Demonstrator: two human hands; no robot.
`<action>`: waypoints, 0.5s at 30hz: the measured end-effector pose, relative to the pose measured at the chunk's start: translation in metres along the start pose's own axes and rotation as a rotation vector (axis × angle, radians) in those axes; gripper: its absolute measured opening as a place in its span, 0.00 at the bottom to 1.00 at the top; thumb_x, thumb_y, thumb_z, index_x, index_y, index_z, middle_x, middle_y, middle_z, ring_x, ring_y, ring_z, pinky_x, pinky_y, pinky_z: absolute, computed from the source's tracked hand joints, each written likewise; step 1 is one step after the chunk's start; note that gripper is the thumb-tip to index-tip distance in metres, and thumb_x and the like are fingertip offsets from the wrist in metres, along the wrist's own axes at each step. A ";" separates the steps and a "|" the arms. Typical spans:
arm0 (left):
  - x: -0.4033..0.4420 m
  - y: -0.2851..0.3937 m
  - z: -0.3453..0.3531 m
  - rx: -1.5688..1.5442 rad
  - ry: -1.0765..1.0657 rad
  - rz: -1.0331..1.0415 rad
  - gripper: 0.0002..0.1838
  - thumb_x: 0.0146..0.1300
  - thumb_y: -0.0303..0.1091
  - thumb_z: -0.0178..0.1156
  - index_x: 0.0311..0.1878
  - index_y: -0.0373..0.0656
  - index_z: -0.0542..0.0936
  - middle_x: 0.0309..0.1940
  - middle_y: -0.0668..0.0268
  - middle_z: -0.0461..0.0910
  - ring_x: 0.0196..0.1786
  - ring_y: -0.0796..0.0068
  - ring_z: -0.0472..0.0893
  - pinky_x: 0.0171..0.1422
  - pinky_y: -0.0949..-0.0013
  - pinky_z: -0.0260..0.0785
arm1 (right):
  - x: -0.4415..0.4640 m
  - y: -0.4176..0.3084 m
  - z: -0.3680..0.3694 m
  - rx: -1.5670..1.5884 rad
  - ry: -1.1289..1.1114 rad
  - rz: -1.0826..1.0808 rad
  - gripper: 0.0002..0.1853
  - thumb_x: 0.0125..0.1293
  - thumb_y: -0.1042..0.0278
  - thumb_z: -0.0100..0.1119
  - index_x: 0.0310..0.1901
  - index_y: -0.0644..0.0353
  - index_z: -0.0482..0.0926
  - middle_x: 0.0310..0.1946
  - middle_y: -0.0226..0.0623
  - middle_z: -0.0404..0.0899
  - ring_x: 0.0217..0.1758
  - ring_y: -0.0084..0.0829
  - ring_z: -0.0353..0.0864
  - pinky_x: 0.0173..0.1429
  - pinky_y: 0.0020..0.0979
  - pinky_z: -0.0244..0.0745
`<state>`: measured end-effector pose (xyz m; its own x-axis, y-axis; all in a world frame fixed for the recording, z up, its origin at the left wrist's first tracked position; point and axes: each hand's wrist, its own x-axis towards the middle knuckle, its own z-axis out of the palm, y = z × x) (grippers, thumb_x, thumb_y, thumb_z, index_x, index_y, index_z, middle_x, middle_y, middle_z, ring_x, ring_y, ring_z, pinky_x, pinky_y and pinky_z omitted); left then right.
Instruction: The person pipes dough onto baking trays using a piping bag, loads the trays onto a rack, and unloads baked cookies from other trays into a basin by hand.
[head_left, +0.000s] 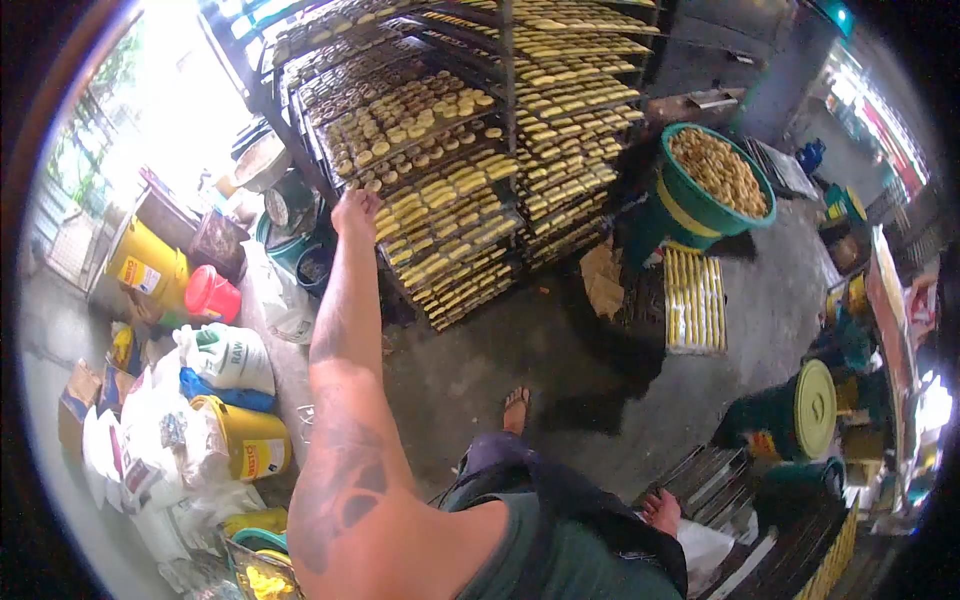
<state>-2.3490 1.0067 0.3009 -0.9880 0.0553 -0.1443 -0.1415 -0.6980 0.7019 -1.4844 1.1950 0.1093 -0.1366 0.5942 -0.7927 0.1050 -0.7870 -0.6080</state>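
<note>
My left hand (357, 212) is stretched out at the left front corner of a tall metal rack (508, 75). Its fingers are closed at the edge of a tray with small round pieces (420, 115); what they grip is too small to make out. Just below that hand, trays of yellow strips (450, 200) fill the lower levels. My right hand (661, 511) hangs low near my side, beside a stack of dark trays (705, 490); its fingers are partly visible, and what it may hold cannot be made out.
A green tub of brown pieces (715, 170) stands right of the rack. A tray of yellow strips (695, 300) lies on the floor below it. Yellow buckets (245, 440), a red bucket (210, 293) and white sacks (235, 358) crowd the left. A lidded green bin (815, 408) is at right.
</note>
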 end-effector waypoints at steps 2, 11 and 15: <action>0.025 0.014 0.014 -0.032 0.124 0.007 0.15 0.64 0.32 0.53 0.50 0.31 0.70 0.43 0.50 0.76 0.40 0.53 0.80 0.41 0.54 0.78 | 0.016 -0.037 0.049 -0.191 -0.021 -0.055 0.19 0.66 0.55 0.52 0.55 0.54 0.69 0.35 0.34 0.78 0.31 0.32 0.77 0.31 0.35 0.72; 0.010 0.015 -0.016 -0.198 -0.192 -0.112 0.08 0.58 0.26 0.50 0.37 0.33 0.75 0.39 0.56 0.80 0.47 0.56 0.80 0.53 0.49 0.77 | 0.105 -0.168 0.224 -0.235 -0.191 -0.135 0.12 0.65 0.61 0.56 0.47 0.55 0.74 0.32 0.36 0.77 0.30 0.31 0.79 0.26 0.34 0.73; -0.072 0.010 -0.034 -0.303 -0.297 -0.254 0.18 0.50 0.21 0.49 0.47 0.35 0.76 0.48 0.57 0.79 0.52 0.56 0.78 0.58 0.47 0.74 | 0.183 -0.169 0.251 -0.662 -0.548 -0.591 0.15 0.65 0.58 0.57 0.49 0.55 0.74 0.34 0.34 0.77 0.32 0.32 0.79 0.33 0.35 0.76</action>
<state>-2.2776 0.9709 0.2945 -0.9058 0.4210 -0.0482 -0.3993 -0.8099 0.4298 -1.7740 1.3947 0.0785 -0.7532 0.5679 -0.3319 0.3720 -0.0484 -0.9270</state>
